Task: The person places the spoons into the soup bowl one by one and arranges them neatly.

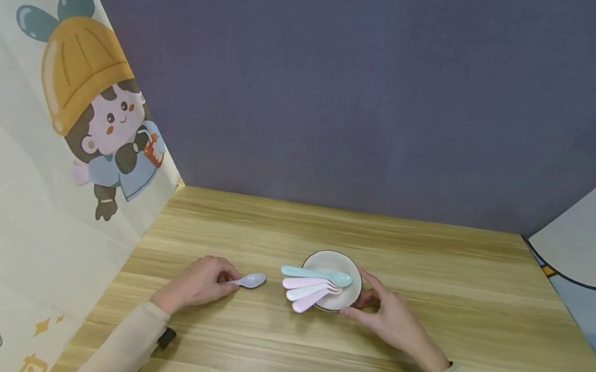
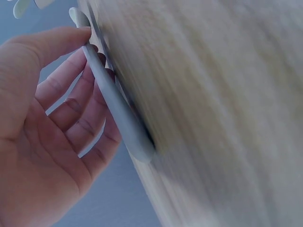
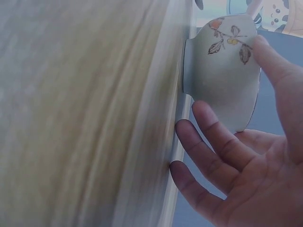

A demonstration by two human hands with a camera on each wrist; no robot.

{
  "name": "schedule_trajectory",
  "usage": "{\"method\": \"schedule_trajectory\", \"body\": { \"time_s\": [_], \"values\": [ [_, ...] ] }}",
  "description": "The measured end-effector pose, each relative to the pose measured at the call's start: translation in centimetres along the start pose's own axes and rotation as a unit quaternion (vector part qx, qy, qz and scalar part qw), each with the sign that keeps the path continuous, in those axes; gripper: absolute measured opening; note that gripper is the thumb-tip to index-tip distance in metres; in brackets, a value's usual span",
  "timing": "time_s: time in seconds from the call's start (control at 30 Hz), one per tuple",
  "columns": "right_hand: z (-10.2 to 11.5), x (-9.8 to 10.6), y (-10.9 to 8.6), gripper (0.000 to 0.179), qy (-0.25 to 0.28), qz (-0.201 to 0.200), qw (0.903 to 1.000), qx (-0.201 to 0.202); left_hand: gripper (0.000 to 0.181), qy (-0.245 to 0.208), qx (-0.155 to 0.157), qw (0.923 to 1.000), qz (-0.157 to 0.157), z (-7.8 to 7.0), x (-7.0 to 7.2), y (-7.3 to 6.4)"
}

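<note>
On the table, left of the bowl, my left hand (image 1: 208, 283) pinches a small pale lilac spoon (image 1: 253, 280) between thumb and fingers. The left wrist view has its handle (image 2: 116, 99) running close along the tabletop. A white bowl (image 1: 314, 262) with a dark rim stands upright, and several spoons lean in it with their handles out over its left side. The top one is a mint spoon (image 1: 316, 274); pink and white handles fan out below. My right hand (image 1: 393, 321) holds the bowl's right side between thumb and index finger, the other fingers spread beside it.
The wood-grain table (image 1: 271, 357) runs back to a dark blue-grey panel (image 1: 307, 91). On the left a pale cloth with a cartoon figure (image 1: 115, 126) borders the table, and a printed cloth (image 1: 589, 238) is on the right.
</note>
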State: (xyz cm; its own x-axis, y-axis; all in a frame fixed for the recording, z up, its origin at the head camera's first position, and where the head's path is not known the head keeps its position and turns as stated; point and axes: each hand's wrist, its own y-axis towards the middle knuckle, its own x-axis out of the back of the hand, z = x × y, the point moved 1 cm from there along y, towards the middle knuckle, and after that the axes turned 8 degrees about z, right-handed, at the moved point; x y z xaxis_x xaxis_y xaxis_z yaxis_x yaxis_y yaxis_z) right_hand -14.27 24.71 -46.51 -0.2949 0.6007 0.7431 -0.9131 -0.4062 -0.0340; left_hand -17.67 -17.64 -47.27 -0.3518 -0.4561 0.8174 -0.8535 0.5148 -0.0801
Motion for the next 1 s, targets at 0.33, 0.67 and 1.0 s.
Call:
{"method": "schedule_trajectory", "body": {
  "time_s": [0.33,0.67,1.0],
  "values": [
    [-0.11,-0.08,0.04,0.103,-0.001,-0.003,1.0000,0.007,0.009,0.000,0.002,1.0000,-0.004,0.07,0.09,-0.18],
    [-0.13,-0.08,0.10,0.103,-0.003,-0.003,1.0000,0.005,0.010,0.007,-0.008,0.9999,-0.006,0.21,0.28,-0.06],
    [-0.10,-0.03,0.12,0.105,-0.004,-0.004,1.0000,-0.001,0.011,0.015,-0.007,0.9997,-0.016,-0.52,0.79,0.13]
  ]
}}
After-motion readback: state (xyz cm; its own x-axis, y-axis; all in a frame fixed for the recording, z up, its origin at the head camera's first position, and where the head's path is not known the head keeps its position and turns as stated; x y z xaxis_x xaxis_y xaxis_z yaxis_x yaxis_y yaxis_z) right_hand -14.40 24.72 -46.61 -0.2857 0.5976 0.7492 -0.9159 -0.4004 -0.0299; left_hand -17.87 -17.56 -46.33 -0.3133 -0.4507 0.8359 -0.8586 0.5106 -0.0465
